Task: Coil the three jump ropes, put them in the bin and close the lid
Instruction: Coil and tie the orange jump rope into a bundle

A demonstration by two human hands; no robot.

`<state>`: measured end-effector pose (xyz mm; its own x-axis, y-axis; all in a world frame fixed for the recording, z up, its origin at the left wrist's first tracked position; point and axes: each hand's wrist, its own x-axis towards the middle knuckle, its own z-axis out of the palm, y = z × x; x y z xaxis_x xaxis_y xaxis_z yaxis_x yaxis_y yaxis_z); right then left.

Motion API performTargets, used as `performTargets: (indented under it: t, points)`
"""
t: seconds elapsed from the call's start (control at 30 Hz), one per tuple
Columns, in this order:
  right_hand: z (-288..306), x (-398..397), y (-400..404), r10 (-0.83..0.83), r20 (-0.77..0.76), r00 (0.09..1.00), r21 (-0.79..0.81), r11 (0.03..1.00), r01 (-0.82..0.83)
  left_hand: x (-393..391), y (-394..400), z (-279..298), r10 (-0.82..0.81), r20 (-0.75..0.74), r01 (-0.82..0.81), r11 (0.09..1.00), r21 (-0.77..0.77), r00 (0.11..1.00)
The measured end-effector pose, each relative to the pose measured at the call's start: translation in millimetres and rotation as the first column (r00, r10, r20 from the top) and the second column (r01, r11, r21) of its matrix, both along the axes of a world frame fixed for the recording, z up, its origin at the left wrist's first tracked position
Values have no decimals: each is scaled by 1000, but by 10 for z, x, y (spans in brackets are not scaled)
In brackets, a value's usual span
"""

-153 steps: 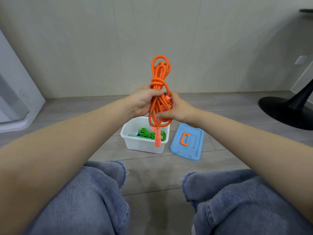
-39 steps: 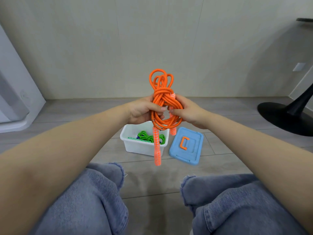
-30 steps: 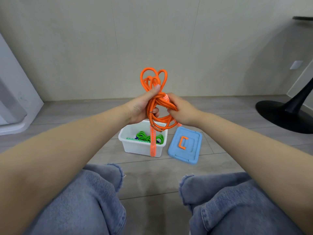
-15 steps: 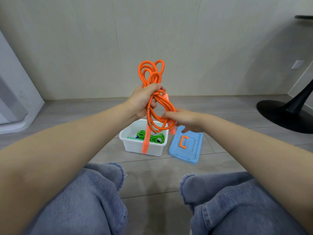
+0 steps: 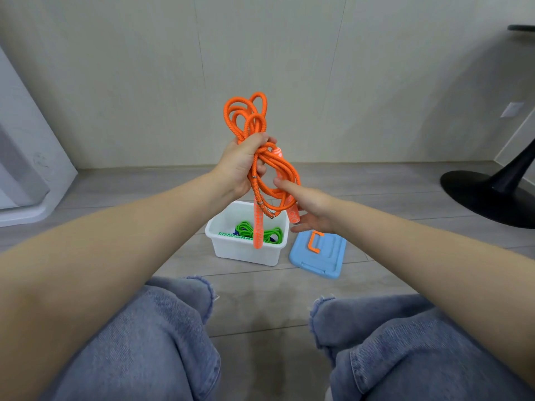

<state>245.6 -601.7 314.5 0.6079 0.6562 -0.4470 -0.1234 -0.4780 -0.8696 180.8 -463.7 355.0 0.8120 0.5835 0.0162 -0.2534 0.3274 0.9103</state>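
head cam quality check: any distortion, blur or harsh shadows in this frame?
Head view: wide-angle bending bows the wall seams and stretches the forearms at the edges; the orange jump rope and white bin are sharp; lighting is soft and even, with a broad dim shadow on the wall at right; no glare.

Head view, forward and downward

Orange rope (image 5: 254, 157) coiled, held aloft; green rope (image 5: 265, 232) in open white bin (image 5: 246, 253) — blue lid (image 5: 318, 256) beside.
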Motion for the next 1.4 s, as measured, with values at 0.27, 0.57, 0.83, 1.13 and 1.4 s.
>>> performTargets:
  t: [0.27, 0.57, 0.83, 1.13, 1.4]
  points:
    - [-58, -66, 126, -237, 67, 969, 124, 966, 228, -3, -44, -40, -31, 21, 32, 998, -62, 999]
    - [-57, 54, 163, -321, 26, 947, 257, 917, 304, 21, -64, -27, 57, -14, -57, 998, -23, 998]
    - [87, 62, 200, -359, 86, 929, 412, 862, 295, 4, 11, 126, 80, 25, -74, 978, -195, 997]
    - [219, 28, 215, -368, -17, 930, 570, 760, 312, -44, 187, 283, 42, -10, -43, 970, -238, 999]
    - [301, -93, 195, -218, -94, 971, 648, 727, 226, -27, 438, 323, 2, -144, -49, 944, -325, 990]
